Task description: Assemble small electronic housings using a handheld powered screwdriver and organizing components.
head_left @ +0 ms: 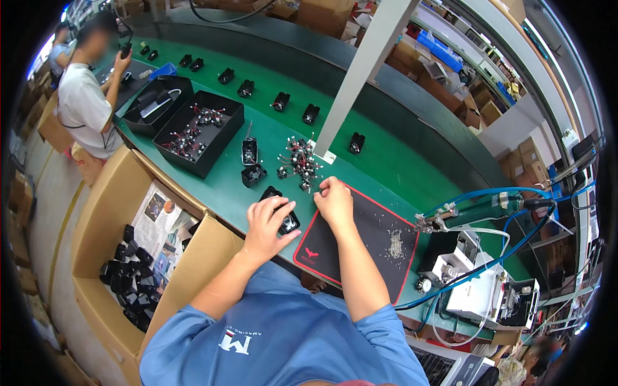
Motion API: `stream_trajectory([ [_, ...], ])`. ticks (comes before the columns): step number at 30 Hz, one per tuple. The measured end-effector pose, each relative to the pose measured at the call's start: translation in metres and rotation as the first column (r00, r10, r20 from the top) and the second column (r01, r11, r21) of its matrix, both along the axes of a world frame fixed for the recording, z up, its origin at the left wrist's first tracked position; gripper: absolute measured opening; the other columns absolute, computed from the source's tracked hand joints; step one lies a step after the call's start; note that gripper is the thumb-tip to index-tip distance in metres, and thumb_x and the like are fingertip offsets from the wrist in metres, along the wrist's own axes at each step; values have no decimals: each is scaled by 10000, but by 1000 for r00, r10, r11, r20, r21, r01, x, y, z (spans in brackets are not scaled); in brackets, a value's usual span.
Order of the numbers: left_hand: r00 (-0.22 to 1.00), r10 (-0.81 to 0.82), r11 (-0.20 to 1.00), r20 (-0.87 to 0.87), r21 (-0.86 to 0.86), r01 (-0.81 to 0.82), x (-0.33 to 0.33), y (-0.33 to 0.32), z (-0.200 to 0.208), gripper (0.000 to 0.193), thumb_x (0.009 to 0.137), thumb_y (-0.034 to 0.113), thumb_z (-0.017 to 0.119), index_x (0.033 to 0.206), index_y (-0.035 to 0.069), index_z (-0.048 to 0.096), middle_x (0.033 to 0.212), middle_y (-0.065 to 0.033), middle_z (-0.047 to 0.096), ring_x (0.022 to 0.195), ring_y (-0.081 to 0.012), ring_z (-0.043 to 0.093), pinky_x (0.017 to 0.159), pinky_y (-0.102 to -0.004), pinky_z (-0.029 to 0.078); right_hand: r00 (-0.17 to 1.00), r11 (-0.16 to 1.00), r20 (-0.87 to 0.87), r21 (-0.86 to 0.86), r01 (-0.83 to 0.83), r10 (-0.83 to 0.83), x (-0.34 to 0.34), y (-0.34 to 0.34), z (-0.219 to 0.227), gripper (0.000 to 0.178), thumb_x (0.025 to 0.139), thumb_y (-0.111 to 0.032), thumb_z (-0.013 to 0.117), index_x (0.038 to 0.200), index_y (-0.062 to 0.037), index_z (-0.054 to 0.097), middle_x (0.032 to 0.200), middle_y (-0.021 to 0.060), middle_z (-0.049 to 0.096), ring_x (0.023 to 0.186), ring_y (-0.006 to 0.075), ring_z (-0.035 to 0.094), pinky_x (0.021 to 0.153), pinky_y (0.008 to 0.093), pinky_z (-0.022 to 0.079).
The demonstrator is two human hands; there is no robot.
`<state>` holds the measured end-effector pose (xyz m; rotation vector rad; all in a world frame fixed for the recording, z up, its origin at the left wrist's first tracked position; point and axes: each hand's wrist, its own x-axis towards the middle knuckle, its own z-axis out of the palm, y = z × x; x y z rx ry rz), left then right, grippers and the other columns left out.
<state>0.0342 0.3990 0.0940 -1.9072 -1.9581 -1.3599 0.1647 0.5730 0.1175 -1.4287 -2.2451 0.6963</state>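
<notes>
My left hand [265,222] is closed round a small black plastic housing [290,223] with shiny parts inside, at the table edge left of the mat. My right hand [336,202] is pinched at the upper left corner of a black mat with a red border [364,239]. What its fingertips hold, if anything, is too small to make out. Just beyond it lies a heap of small wired parts [300,159] with red leads. Two more black housings, one upright [250,152] and one tilted [253,174], rest beyond my left hand.
Small screws [396,244] lie scattered on the mat. A black box [212,138] holds more wired parts. A row of black housings [280,101] runs along the green belt. An electric screwdriver [483,211] hangs right, near a white machine [476,293]. A cardboard box [103,225] stands left; a co-worker [84,96] is beyond.
</notes>
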Motion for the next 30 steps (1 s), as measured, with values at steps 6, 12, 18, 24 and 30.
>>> stream_trajectory([
  [6, 869, -347, 930, 352, 8, 368, 15, 1, 20, 756, 717, 161, 937, 1389, 49, 608, 1379, -166, 563, 1282, -361, 570, 1087, -434, 488, 989, 995, -135, -72, -68, 58, 54, -21, 10, 260, 832, -117, 753, 1068, -29, 687, 922, 114, 695, 827, 298, 694, 774, 438, 560],
  [12, 821, -405, 863, 403, -127, 489, 28, -2, 13, 805, 704, 144, 938, 1418, 27, 586, 1388, -173, 543, 1318, -358, 559, 1081, -423, 498, 987, 990, -143, 108, 95, -79, 131, -124, 18, 226, 864, -25, 723, 1084, -25, 670, 1000, 137, 704, 873, 334, 665, 789, 420, 550],
  [18, 825, -517, 808, 227, -189, 558, 58, 30, 18, 756, 765, 235, 884, 1440, 98, 570, 1454, -100, 554, 1328, -311, 547, 1101, -443, 406, 991, 958, -79, 257, 128, -111, 171, -166, -1, 361, 840, 33, 731, 1191, -29, 671, 1173, 153, 696, 1012, 364, 662, 856, 426, 559],
  [24, 781, -609, 741, 140, -253, 622, 82, 49, 7, 762, 798, 214, 855, 1480, 104, 535, 1509, -103, 530, 1360, -296, 526, 1140, -523, 349, 959, 953, -202, 189, 235, -197, 171, -165, -5, 575, 750, -152, 916, 1259, -55, 667, 1259, 125, 651, 812, 215, 620, 667, 314, 540],
  [30, 800, -586, 747, 129, -295, 596, 83, 48, 4, 839, 771, 242, 872, 1510, 98, 500, 1518, -92, 524, 1382, -283, 505, 1156, -513, 313, 957, 903, -114, 319, 288, -265, 160, -156, -10, 375, 786, -165, 881, 1069, -11, 689, 1016, 124, 636, 838, 305, 662, 722, 406, 540],
])
